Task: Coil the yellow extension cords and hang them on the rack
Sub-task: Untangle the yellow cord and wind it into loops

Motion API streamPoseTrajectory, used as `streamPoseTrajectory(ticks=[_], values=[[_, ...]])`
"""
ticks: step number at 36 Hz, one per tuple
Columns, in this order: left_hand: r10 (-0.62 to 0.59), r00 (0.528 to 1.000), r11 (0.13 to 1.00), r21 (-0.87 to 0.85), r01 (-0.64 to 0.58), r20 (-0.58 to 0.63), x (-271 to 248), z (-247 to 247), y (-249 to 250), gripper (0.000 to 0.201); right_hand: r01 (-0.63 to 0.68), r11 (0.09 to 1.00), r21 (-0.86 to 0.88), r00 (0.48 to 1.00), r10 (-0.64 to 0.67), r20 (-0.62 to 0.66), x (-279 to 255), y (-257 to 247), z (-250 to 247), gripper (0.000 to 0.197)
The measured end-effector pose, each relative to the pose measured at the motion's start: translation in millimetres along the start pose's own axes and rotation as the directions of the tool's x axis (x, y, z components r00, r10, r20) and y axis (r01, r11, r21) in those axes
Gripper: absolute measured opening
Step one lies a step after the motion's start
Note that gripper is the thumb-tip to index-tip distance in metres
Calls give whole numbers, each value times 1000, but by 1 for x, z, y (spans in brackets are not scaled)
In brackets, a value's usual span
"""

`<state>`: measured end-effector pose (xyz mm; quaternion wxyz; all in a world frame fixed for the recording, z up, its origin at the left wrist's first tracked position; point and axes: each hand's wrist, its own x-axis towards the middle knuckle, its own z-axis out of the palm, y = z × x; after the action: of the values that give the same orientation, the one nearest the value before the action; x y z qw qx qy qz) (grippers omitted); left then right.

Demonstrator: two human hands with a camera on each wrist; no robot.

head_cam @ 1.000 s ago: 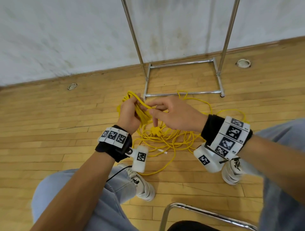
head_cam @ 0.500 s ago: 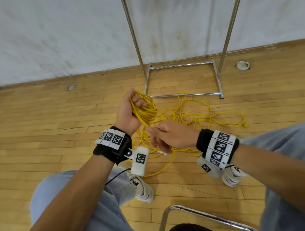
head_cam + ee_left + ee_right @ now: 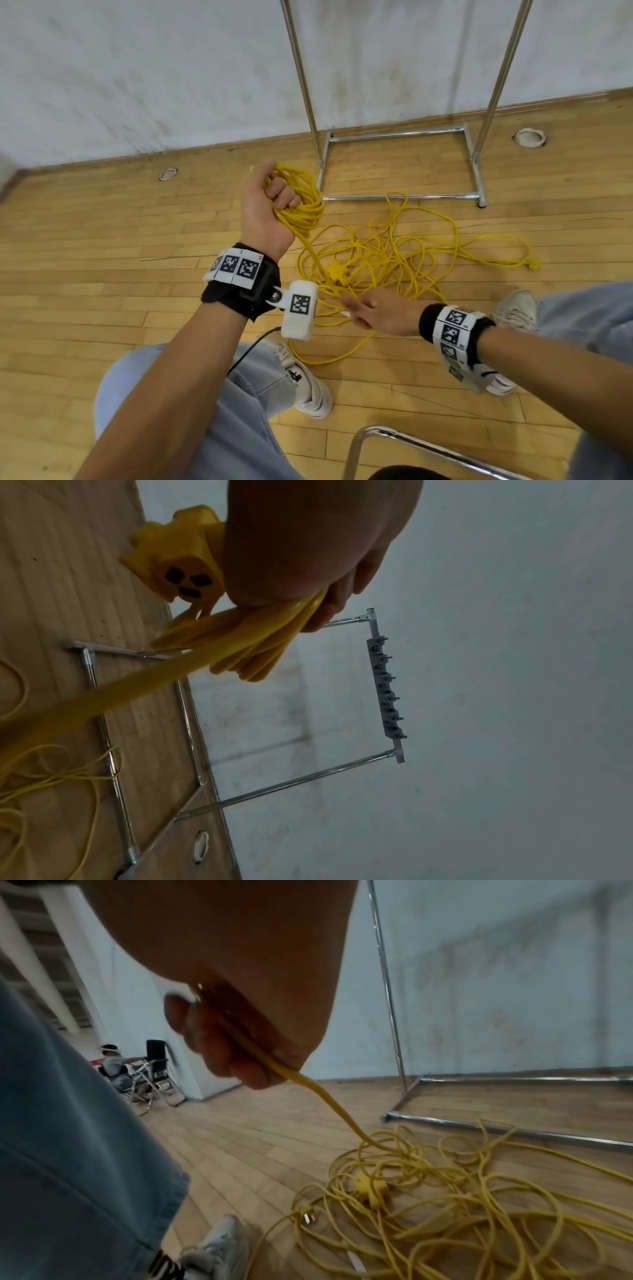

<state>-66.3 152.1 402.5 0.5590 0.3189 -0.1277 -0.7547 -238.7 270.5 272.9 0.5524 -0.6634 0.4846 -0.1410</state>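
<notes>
My left hand [image 3: 265, 202] is raised and grips a bundle of coiled yellow cord [image 3: 301, 202]; the left wrist view shows the loops [image 3: 246, 642] under the curled fingers and a yellow socket block [image 3: 178, 569] beside the palm. One taut strand [image 3: 317, 263] runs down from the coil to my right hand [image 3: 373, 310], which holds it low in front of my knees. In the right wrist view the fingers [image 3: 222, 1053] curl round that strand [image 3: 329, 1099]. The rest of the cord [image 3: 411, 260] lies tangled on the floor. The metal rack [image 3: 400, 161] stands behind it.
The rack's top bar carries a grey strip of hooks [image 3: 387, 688], seen from the left wrist. A yellow plug end [image 3: 532, 265] lies far right on the wood floor. A chair's metal frame [image 3: 411, 445] is near my legs. Another person [image 3: 114, 1058] sits by the far wall.
My right hand has slid down and back along the cord from the left hand, drawing a strand taut. The left hand rose slightly with the coil.
</notes>
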Motion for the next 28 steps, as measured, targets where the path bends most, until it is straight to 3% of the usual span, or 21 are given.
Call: streamPoseTrajectory(ticks=[4,8,11,15,18,23,28], values=[[-14,999,997,74,10,52,-4,2,3,35,97,995,0,995,-97,-16,3,-19,2,36],[-28,991,989,150,8,128,-11,9,-1,33,317,947,58,929,-297,-220,2,-52,-10,36],[-62,988,989,142,42,142,-12,11,-4,32,356,934,25,896,-333,-294,1,-57,-16,41],[-76,988,984,172,53,131,-17,15,-14,31,321,947,-23,911,-315,-267,2,-46,-16,47],[-82,987,982,183,56,135,-22,18,-16,32,271,962,38,945,-259,-201,5,-32,-13,66],[-108,960,985,161,67,258,-27,17,-6,29,104,995,-4,975,-103,-195,10,4,-19,63],[-171,922,982,142,128,346,-29,13,6,23,-70,994,-81,972,50,-228,13,40,-36,73]])
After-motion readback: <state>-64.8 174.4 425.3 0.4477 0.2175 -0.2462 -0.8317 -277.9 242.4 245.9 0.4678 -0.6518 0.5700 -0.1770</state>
